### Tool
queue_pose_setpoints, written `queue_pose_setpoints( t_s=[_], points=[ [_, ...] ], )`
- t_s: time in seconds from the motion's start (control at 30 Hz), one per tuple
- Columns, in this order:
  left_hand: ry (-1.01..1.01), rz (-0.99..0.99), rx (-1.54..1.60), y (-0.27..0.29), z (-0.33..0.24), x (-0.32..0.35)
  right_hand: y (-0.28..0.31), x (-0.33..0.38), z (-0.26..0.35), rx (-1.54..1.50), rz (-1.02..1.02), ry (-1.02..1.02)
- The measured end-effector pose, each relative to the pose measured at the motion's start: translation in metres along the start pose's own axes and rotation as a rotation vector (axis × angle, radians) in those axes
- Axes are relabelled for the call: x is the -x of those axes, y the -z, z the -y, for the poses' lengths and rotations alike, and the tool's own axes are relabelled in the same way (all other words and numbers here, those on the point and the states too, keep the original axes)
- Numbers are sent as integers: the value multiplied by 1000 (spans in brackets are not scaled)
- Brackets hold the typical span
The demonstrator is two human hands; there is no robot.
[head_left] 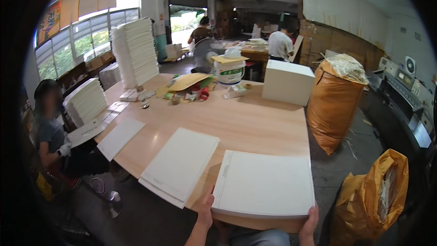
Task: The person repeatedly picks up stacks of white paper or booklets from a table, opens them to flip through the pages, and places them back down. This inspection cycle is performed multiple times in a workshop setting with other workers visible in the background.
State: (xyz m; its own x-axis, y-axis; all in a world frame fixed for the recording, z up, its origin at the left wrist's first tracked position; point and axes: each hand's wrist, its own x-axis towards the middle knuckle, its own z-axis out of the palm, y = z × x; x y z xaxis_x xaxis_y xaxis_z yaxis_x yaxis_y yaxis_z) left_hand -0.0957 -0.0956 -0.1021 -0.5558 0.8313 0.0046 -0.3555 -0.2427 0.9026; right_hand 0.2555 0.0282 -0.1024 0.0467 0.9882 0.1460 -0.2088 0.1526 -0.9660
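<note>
One white slab [264, 183] — fingers [313, 213] at two sides

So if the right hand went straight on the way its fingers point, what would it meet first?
Past the white panel it touches, the right hand would probably meet the taller orange sack, though depth is unclear.

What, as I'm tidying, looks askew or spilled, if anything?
The middle white stack looks misaligned: a lower sheet juts out along its near edge. Loose strands litter the floor by the farther orange sack.
</note>
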Motion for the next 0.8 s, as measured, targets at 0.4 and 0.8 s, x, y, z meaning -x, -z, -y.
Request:
queue_pose_setpoints(
  t_s=[0.4,0.8],
  points=[
    [-116,-106,-124,-17,13,13,-3,5,5,-103,-51,-33],
    [-636,520,-858,-153,-67,-13,10,3,-2,108,-55,-77]
  ],
)
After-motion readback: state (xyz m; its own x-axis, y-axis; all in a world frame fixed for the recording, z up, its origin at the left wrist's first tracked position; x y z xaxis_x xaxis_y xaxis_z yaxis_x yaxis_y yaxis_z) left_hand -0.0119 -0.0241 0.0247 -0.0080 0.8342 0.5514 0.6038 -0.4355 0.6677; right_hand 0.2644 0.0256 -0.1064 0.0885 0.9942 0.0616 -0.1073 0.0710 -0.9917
